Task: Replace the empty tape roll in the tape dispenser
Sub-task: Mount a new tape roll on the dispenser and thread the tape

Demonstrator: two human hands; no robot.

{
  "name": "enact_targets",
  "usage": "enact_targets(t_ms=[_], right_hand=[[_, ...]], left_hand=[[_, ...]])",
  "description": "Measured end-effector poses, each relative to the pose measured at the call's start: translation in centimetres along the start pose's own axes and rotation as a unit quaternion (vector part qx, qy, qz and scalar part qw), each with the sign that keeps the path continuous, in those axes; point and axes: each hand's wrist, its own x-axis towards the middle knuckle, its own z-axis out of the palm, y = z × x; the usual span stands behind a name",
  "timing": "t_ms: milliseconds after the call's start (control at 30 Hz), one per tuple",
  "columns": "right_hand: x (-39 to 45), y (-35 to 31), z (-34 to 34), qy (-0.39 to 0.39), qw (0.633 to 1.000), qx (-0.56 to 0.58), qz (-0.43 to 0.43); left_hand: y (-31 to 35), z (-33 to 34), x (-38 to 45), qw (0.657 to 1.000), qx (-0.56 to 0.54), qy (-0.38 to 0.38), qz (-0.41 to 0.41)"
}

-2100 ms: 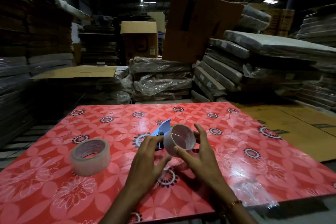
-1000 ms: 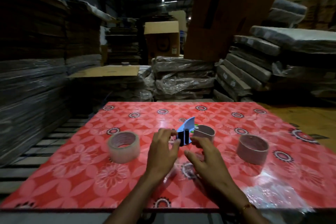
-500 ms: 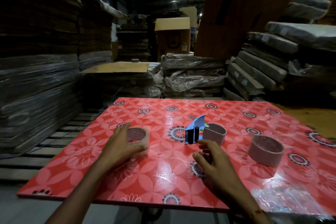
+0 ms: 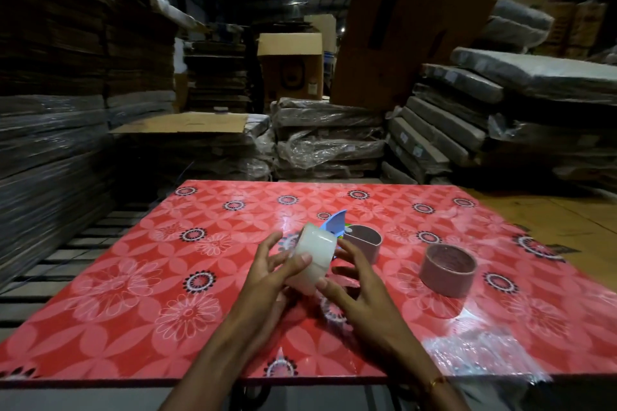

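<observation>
I hold a full roll of clear tape [image 4: 314, 259] above the middle of the red flowered table [image 4: 167, 277]. My left hand [image 4: 272, 272] grips the roll from the left, thumb across its outer face. My right hand [image 4: 354, 284] touches its right side with spread fingers. Just behind the roll stands the blue tape dispenser [image 4: 335, 222], partly hidden, with its brown heart-shaped holder [image 4: 364, 240] beside it. The empty brown cardboard core [image 4: 447, 269] stands upright on the table to the right.
Crinkled clear plastic [image 4: 480, 354] lies at the table's near right corner. Wrapped stacks of flat cardboard [image 4: 327, 140] and boxes stand behind and at both sides. Slatted pallets [image 4: 66, 253] lie left of the table.
My left hand has lifted the full tape roll from the table's left part and carried it to the middle. My right hand has come up to touch it.
</observation>
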Motion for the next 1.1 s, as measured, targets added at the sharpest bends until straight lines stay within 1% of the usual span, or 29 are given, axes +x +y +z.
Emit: enact_targets(t_ms=[100, 167, 300, 333, 400, 433, 500, 567, 633, 667, 700, 767, 833, 900, 1000, 1100], right_hand=[[0.2, -0.1, 0.2, -0.006, 1.000, 0.016, -0.010], [0.3, 0.2, 0.2, 0.010, 0.999, 0.031, -0.006], [0.1, 0.5, -0.3, 0.030, 0.998, 0.056, 0.010], [0.1, 0.4, -0.4, 0.030, 0.998, 0.055, 0.011], [0.0, 0.3, -0.4, 0.035, 0.999, 0.038, 0.007], [0.0, 0.2, -0.4, 0.040, 0.999, 0.022, 0.002], [0.0, 0.2, -0.4, 0.047, 0.999, -0.013, -0.010], [0.0, 0.2, -0.4, 0.042, 0.998, -0.040, -0.017], [-0.1, 0.2, -0.4, 0.032, 0.997, -0.067, -0.023], [0.0, 0.2, -0.3, 0.028, 0.996, -0.086, -0.027], [0.0, 0.2, -0.2, 0.025, 0.993, -0.107, -0.031], [0.1, 0.2, -0.1, 0.032, 0.991, -0.127, -0.039], [0.1, 0.1, -0.1, 0.053, 0.991, -0.118, -0.046], [0.2, 0.2, -0.2, 0.075, 0.989, -0.114, -0.056], [0.2, 0.4, -0.1, 0.089, 0.987, -0.117, -0.071], [0.0, 0.3, 0.0, 0.093, 0.986, -0.118, -0.078]], left_hand=[[-0.4, 1.8, 0.3, 0.996, -0.088, -0.026, -0.013], [-0.8, 2.4, 0.3, 0.992, -0.118, -0.039, -0.026], [-0.5, 1.4, 0.1, 0.987, -0.099, -0.111, -0.066], [-0.3, 0.9, 0.2, 0.986, -0.090, -0.117, -0.079], [0.2, 0.0, 0.4, 0.990, -0.050, -0.099, -0.085], [0.5, -0.4, 0.6, 0.993, -0.020, -0.084, -0.075], [1.2, -1.1, 1.0, 0.995, 0.080, -0.062, -0.027], [2.1, -1.2, 1.1, 0.977, 0.195, -0.077, 0.026], [2.6, -0.9, 1.0, 0.964, 0.239, -0.113, 0.038], [2.4, -0.7, 1.0, 0.958, 0.258, -0.120, 0.043], [2.2, -0.5, 1.1, 0.950, 0.287, -0.110, 0.053], [1.4, -0.2, 1.3, 0.943, 0.320, -0.059, 0.074], [0.7, 0.1, 1.1, 0.965, 0.257, -0.009, 0.051], [0.3, 0.4, 0.7, 0.986, 0.162, 0.018, 0.016], [-0.4, 0.8, 0.7, 0.996, 0.078, 0.048, -0.002], [-0.5, 1.2, 0.9, 0.997, 0.037, 0.072, -0.006]])
